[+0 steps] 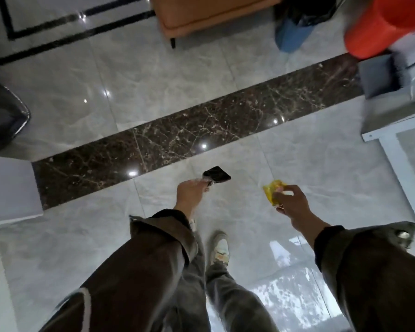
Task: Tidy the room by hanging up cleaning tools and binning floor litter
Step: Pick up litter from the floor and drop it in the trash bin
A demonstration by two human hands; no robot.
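**Litter in Hand: Carry to Bin**

The floor (153, 75) is glossy grey tile crossed by a dark marbled strip (201, 133). An orange sofa (201, 13) stands at the far side. Just right of it sits a blue bin (292, 37) lined with a black bag; this appears to be the disposal point. A red blurred object (381, 27) fills the upper right corner; its identity cannot be determined.

The person stands on the near side of the strip, both arms extended forward.

The left hand (189, 195) is clenched on a dark wrapper (217, 176), which projects beyond the fingers, with a scrap of clear film at the grip. The right hand (292, 202) pinches a yellow wrapper (273, 191) between thumb and fingers. Both items are off the floor, well apart from the bin.

Step in hand, as judged: the litter-binning stage, pickup done, transport pending. The next move calls for crossing the strip toward the bin, positioning each hand over its opening, and letting go.
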